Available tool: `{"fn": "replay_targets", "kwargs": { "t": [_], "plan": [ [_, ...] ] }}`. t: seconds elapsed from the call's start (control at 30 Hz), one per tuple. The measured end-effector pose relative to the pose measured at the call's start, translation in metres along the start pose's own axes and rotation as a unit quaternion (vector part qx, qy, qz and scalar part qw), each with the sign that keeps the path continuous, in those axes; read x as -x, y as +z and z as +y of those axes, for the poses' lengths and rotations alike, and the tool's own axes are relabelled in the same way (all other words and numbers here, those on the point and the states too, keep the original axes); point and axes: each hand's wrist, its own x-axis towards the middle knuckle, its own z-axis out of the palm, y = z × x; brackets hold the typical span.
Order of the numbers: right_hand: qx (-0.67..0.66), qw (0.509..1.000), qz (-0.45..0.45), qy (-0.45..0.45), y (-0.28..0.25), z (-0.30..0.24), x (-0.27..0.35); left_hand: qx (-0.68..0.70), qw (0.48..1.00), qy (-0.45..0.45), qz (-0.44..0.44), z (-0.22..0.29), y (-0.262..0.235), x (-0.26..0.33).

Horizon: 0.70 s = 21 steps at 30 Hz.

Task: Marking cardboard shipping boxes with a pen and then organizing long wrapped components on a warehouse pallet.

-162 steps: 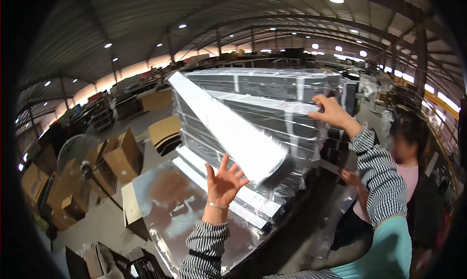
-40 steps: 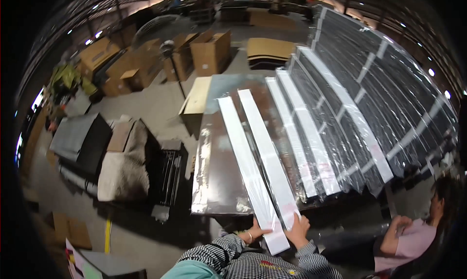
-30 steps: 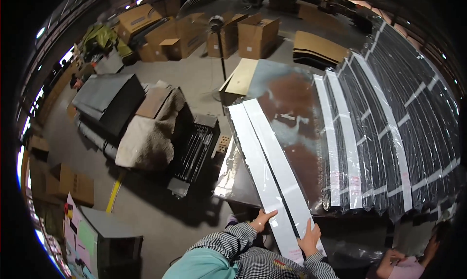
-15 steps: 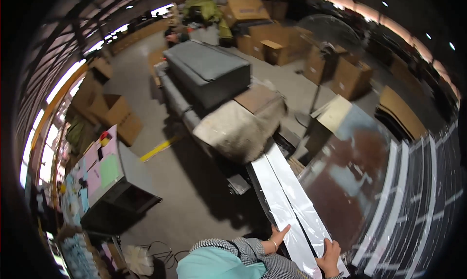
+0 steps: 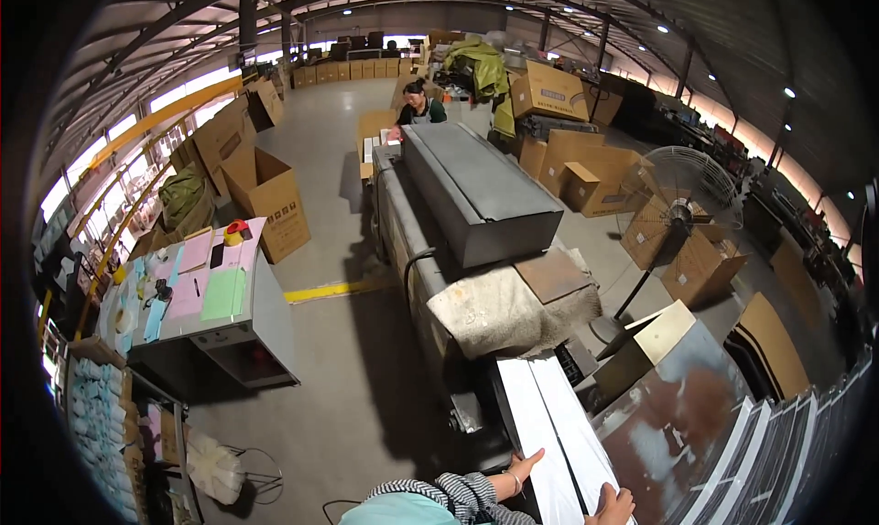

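Observation:
Two long white wrapped strips lie side by side with a narrow dark gap between them. The left white strip (image 5: pixel 540 424) and the right white strip (image 5: pixel 579 424) run away from me, their far ends at a cloth-draped machine mouth. My left hand (image 5: pixel 520 470) is closed on the left strip's outer edge, thumb lying on top; a bracelet shows at its wrist. My right hand (image 5: pixel 615 507) is closed at the right strip's outer edge near the lower rim, its fingers partly cut off. A stained beige cloth (image 5: pixel 485 310) hangs over the mouth, hiding what lies beyond it.
A long machine with a grey hood (image 5: pixel 485 182) stretches ahead; a person (image 5: pixel 421 104) is at its far end. On the right are a rusty-stained table (image 5: pixel 673 406), more wrapped strips (image 5: pixel 778 461) and a standing fan (image 5: pixel 678 216). A desk (image 5: pixel 265 314) stands left.
The view has tilted up and shifted, so more of the hall shows. Both hands stay at the strips' outer edges and appear closer to the cloth-draped mouth.

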Motion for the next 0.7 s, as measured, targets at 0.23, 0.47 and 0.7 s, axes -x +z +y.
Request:
{"fn": "replay_targets", "kwargs": {
  "t": [0.23,0.47,0.7],
  "plan": [
    [-0.010,0.999,-0.031,0.026,-0.005,-0.014,-0.028,-0.020,0.999,-0.013,0.036,0.017,-0.007,-0.022],
    [-0.043,0.988,-0.131,0.076,0.018,-0.018,-0.062,0.075,0.995,-0.052,0.029,0.036,-0.018,-0.066],
    [-0.119,0.945,0.305,0.026,0.019,0.020,-0.153,0.070,0.995,-0.031,-0.057,0.129,0.060,-0.072]
  ]
}}
